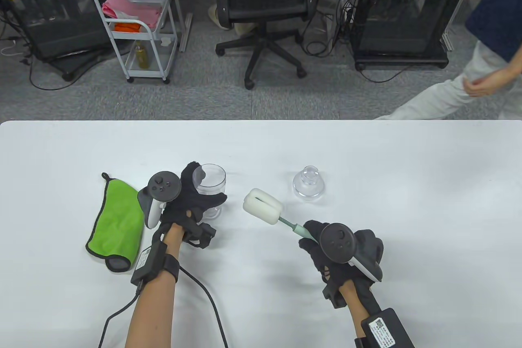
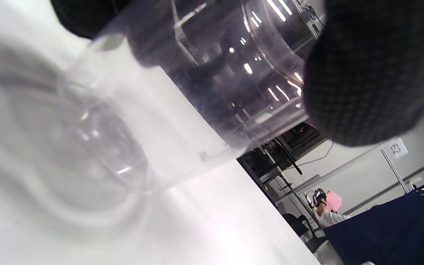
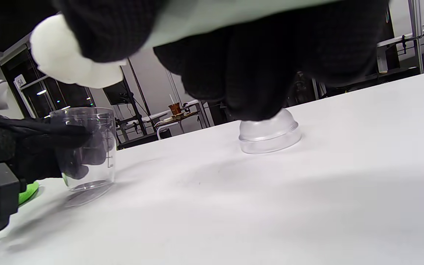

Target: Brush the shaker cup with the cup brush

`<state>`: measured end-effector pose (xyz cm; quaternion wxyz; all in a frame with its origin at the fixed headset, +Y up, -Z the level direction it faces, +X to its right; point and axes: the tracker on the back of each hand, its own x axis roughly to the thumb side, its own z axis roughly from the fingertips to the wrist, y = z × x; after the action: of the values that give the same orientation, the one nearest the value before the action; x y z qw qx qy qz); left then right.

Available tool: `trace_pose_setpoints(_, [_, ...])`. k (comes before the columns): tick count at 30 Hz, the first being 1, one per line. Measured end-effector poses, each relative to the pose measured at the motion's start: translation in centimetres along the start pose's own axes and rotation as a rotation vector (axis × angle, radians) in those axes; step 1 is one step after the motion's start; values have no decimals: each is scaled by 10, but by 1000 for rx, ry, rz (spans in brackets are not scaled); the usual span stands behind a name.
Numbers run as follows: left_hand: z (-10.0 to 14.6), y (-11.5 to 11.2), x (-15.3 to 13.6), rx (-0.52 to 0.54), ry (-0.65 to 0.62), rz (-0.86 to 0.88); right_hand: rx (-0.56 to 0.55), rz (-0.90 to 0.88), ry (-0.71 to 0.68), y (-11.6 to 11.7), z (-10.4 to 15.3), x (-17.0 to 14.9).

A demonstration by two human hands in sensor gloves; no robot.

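The clear shaker cup (image 1: 211, 185) stands upright on the white table (image 1: 367, 152), left of centre. My left hand (image 1: 191, 197) grips it around the side; the cup fills the left wrist view (image 2: 182, 92), with one of my fingertips (image 2: 370, 73) against its wall. My right hand (image 1: 334, 250) holds the cup brush by its pale green handle (image 1: 295, 229). The white sponge head (image 1: 262, 205) points up-left, just right of the cup and apart from it. In the right wrist view the sponge head (image 3: 72, 59) hangs above the cup (image 3: 87, 147).
The clear domed lid (image 1: 308, 185) sits on the table right of the cup, also in the right wrist view (image 3: 269, 134). A folded green cloth (image 1: 118, 221) lies left of my left hand. A cable (image 1: 204, 295) trails from my left wrist.
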<state>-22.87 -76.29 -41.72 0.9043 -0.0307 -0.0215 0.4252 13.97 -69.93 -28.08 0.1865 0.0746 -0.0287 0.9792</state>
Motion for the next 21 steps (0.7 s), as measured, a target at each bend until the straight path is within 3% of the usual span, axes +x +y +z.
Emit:
trace_pose_setpoints(6, [21, 8, 19, -46, -71, -68, -4, -3, -13, -7, 3, 2])
trace_pose_setpoints(12, [57, 21, 47, -53, -141, -164, -41, -8, -56, -15, 10, 9])
trace_pose_setpoints(16, [89, 17, 62, -76, -161, -347, -26, 6, -91, -15, 14, 15])
trace_pose_setpoints(18, [100, 14, 65, -113, -151, -373, -7, 8, -115, -15, 16, 20])
trace_pose_setpoints(21, [115, 13, 71, -75, -158, -406, 19, 89, -157, -14, 19, 32])
